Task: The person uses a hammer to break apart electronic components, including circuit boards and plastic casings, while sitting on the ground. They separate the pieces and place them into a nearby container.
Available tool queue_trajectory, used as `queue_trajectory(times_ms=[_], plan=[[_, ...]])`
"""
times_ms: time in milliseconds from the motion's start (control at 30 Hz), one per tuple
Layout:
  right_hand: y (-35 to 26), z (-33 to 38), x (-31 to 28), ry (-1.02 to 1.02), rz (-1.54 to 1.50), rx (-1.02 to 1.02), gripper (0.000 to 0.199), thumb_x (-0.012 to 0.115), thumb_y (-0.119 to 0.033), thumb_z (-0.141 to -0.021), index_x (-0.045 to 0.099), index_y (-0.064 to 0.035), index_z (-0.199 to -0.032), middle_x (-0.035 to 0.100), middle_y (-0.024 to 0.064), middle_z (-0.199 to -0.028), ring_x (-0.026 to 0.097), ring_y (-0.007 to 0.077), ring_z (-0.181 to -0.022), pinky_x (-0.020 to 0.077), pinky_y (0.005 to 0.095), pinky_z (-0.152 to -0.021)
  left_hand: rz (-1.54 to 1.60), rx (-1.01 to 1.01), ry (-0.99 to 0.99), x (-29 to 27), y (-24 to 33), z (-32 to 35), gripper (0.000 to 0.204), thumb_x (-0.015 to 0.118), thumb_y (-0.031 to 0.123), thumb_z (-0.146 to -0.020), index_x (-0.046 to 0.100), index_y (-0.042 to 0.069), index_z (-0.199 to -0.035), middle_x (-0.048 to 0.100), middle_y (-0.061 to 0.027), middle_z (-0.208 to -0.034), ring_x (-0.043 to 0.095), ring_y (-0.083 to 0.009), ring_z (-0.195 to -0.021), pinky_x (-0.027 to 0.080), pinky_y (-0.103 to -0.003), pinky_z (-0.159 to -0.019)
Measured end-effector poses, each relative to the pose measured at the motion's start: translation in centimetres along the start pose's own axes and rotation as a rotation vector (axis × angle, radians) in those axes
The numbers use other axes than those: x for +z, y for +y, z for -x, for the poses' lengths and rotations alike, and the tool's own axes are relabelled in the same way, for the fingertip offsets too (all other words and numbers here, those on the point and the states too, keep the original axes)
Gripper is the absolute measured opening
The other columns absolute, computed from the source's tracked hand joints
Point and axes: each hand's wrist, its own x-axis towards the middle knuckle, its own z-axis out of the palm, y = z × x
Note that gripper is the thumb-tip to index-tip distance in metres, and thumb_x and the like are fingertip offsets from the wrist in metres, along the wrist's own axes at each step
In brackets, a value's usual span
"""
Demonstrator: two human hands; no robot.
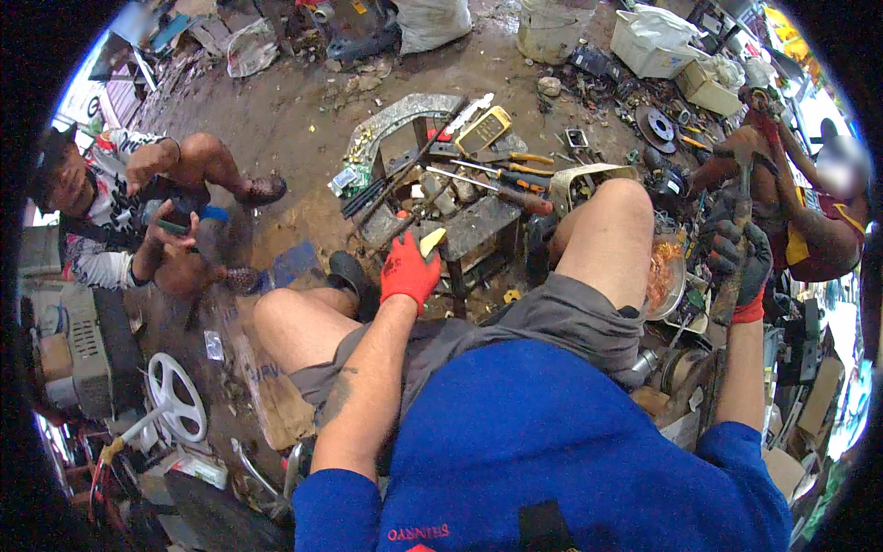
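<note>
My left hand (408, 270), in a red glove, pinches a small pale yellow piece (430, 242) over the near edge of a low metal work stand (478, 230). My right hand (741, 267), in a dark glove with a red cuff, grips the handle of a hammer (741, 198) raised beside my right knee (618, 207). Screwdrivers, pliers (517, 164) and a yellow meter (484, 129) lie on the stand.
A person (138, 202) squats at the left holding a phone. Another person (809, 221) sits at the right. A bowl of copper wire (664, 267) rests by my right thigh. Scrap parts, white tubs (653, 41) and sacks litter the dirt floor.
</note>
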Motion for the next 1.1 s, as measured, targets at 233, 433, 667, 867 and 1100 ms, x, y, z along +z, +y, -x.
queue_trajectory(times_ms=[233,433,667,867,1100], plan=[[7.9,-1.2,5.0,0.335,0.659,-0.119,0.025,0.053,-0.02,-0.095,0.052,-0.006,-0.115,0.054,0.003,-0.076,0.049,0.0124,-0.048,0.0386,0.0269,-0.038,0.034,-0.056,-0.047,-0.7,-0.1,0.7,0.062,0.063,0.031,-0.087,0.039,0.0,-0.134,0.053,-0.0227,-0.128,0.059,-0.0401,-0.111,0.049,-0.048,-0.091],[16.8,-5.7,6.5,0.151,1.286,0.073,0.046,0.072,-0.017,-0.082,0.055,-0.0029,-0.123,0.066,0.0094,-0.095,0.063,0.0187,-0.08,0.0531,0.0339,-0.069,0.08,-0.061,-0.009,2.0,-2.3,0.4,0.068,0.061,0.029,-0.089,0.032,-0.001,-0.143,0.052,-0.0249,-0.13,0.058,-0.0411,-0.113,0.049,-0.048,-0.093],[26.4,-7.5,7.4,-0.093,1.507,0.258,0.063,0.072,-0.035,-0.082,0.052,-0.0004,-0.131,0.065,0.0226,-0.116,0.062,0.036,-0.111,0.0474,0.041,-0.097,0.007,-0.103,-0.151,0.7,-0.7,0.5,0.061,0.058,0.025,-0.092,0.033,0.001,-0.142,0.051,-0.0253,-0.13,0.058,-0.041,-0.113,0.049,-0.049,-0.092],[29.6,-6.7,6.1,-0.115,1.618,-0.029,0.06,0.067,-0.039,-0.088,0.052,-0.0013,-0.133,0.062,0.0254,-0.121,0.058,0.0391,-0.116,0.0456,0.0424,-0.1,-0.01,-0.084,-0.091,0.7,-1.0,0.8,0.047,0.057,0.024,-0.092,0.041,0.002,-0.131,0.051,-0.0252,-0.129,0.058,-0.0412,-0.112,0.05,-0.05,-0.09],[31.9,-9.0,1.6,-0.147,1.512,0.269,0.055,0.066,-0.035,-0.089,0.055,-0.0005,-0.129,0.063,0.0252,-0.12,0.06,0.0378,-0.115,0.0466,0.0419,-0.098,-0.033,-0.126,-0.139,-0.6,0.4,0.1,0.051,0.057,0.024,-0.091,0.041,0.002,-0.133,0.051,-0.0252,-0.129,0.058,-0.041,-0.113,0.05,-0.049,-0.091]])
